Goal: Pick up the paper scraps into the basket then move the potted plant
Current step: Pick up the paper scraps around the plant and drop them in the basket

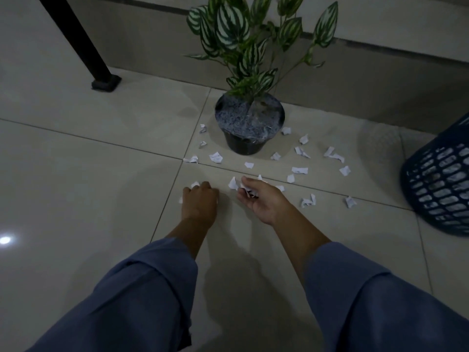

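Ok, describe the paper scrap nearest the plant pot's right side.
Find the striped-leaf plant and its black pot. At the pot's right side, beside the rim, lies a crumpled white paper scrap. No other scrap lies as close to the pot; the rest on that side lie farther toward the blue basket.

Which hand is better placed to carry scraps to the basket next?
Right. The right hand already holds crumpled paper scraps and lies nearer the blue basket at the right edge; the left hand is farther away, fingers curled over a floor scrap.
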